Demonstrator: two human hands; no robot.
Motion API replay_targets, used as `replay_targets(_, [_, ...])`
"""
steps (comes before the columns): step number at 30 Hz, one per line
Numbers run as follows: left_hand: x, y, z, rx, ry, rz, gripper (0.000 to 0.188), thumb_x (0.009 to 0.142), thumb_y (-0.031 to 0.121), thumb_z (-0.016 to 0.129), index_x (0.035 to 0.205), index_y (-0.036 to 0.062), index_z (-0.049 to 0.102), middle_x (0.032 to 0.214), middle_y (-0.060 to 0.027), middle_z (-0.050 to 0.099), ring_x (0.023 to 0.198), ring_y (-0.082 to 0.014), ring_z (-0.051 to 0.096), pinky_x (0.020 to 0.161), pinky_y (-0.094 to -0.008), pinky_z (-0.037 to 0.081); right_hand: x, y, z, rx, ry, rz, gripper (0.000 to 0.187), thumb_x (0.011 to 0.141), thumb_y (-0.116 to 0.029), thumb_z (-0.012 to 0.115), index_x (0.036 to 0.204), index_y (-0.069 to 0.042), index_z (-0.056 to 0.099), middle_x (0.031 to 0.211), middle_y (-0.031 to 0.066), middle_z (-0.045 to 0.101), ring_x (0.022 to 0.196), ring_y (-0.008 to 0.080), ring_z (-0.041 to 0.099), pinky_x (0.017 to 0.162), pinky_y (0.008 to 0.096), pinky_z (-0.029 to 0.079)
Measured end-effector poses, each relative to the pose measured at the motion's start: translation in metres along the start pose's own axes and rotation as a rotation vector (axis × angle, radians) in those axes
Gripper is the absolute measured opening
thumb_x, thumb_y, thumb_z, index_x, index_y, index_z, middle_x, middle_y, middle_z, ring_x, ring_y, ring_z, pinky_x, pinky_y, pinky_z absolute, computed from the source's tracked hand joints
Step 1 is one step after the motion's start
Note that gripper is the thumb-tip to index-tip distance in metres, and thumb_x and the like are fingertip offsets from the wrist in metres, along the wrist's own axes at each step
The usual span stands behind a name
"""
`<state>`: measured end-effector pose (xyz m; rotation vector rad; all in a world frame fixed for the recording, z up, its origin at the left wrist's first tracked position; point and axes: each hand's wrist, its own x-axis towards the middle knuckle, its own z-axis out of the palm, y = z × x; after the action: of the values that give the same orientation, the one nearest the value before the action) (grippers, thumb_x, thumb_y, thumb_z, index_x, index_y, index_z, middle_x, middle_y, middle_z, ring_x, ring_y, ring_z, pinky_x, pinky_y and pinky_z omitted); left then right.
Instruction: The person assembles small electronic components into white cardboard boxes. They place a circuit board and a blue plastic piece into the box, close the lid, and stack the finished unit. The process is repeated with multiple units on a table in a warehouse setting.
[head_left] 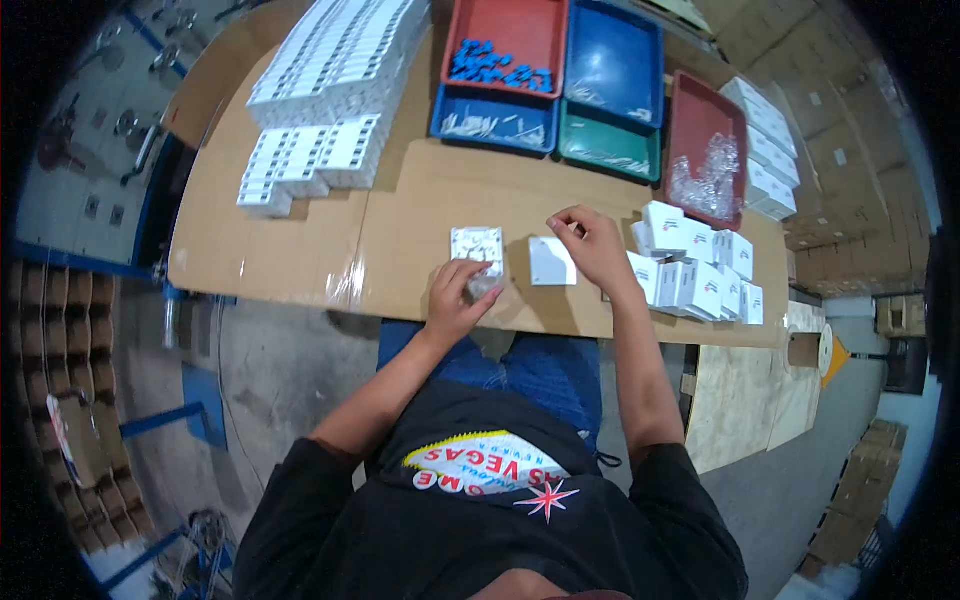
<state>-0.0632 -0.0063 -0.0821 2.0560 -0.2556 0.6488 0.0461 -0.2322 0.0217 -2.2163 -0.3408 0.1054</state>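
Observation:
My left hand is curled at the near part of the table, thumb and fingers around a small clear plastic piece. Just beyond its fingers lies a white rectangular piece with small dark marks, partly covered by them. To the right, a flat white square piece rests on the cardboard. Over that piece's right edge hovers my right hand, its thumb and fingertips pinched together. Whatever the pinch holds, if anything, is too small to make out.
Tall stacks of white boxes stand at far left. Trays hold blue parts, small pale pieces and clear plastic. More white boxes crowd the right near edge. Cardboard covers the table.

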Motion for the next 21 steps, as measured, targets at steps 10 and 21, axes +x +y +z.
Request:
replay_targets(10, [-0.002, -0.001, 0.003, 0.043, -0.057, -0.042, 0.038, 0.075, 0.016, 0.086, 0.109, 0.0061, 0.071, 0.1, -0.0094, 0.069, 0.094, -0.0292, 0.064, 0.086, -0.0401, 0.048, 0.185, 0.077, -0.094, -0.516, 0.373, 0.111, 0.017, 0.089, -0.025, 0.065, 0.096, -0.015, 0.077, 0.095, 0.0137, 0.076, 0.093, 0.0364, 0.073, 0.079, 0.0482, 0.057])
replay_targets(21, [-0.001, 0.0, -0.001, 0.132, -0.118, -0.026, 0.04, 0.075, 0.022, 0.087, 0.109, 0.0094, 0.071, 0.104, -0.008, 0.069, 0.099, -0.0276, 0.064, 0.09, -0.041, 0.044, 0.291, 0.154, -0.086, -0.759, 0.236, 0.094, 0.017, 0.087, -0.014, 0.064, 0.099, -0.013, 0.076, 0.106, 0.0185, 0.075, 0.102, 0.0391, 0.072, 0.086, 0.0504, 0.057])
